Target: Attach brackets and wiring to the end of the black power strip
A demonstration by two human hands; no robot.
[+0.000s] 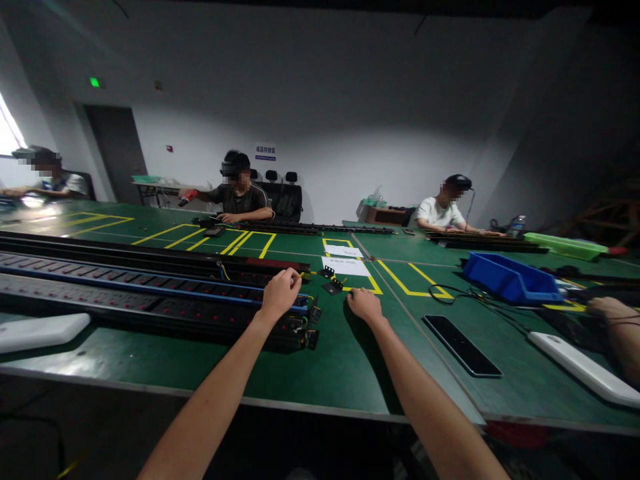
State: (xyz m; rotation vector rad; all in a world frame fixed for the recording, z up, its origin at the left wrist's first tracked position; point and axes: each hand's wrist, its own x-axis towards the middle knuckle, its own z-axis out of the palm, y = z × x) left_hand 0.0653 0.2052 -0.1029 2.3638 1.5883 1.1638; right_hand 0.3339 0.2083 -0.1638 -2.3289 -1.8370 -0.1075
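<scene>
Long black strips [210, 308] with rows of dark red-marked openings lie side by side on the left of the green table, with wires and black end pieces [312, 321] at their right ends. My left hand [281, 292] is closed over the end of one strip, near a yellow-green wire; what its fingers grip is hidden. To the right, my right hand [365, 304] rests low over the table with curled fingers. Anything in them is too small to make out. Between the hands, slightly farther off, lies a small black hinged part [332, 287].
A dark phone [463, 345], a white device [583, 363] and a blue bin [513, 279] lie to the right, with a black cable. Another person's hand [607, 308] is at the right edge. Paper sheets [345, 267] lie ahead; several people sit around the table.
</scene>
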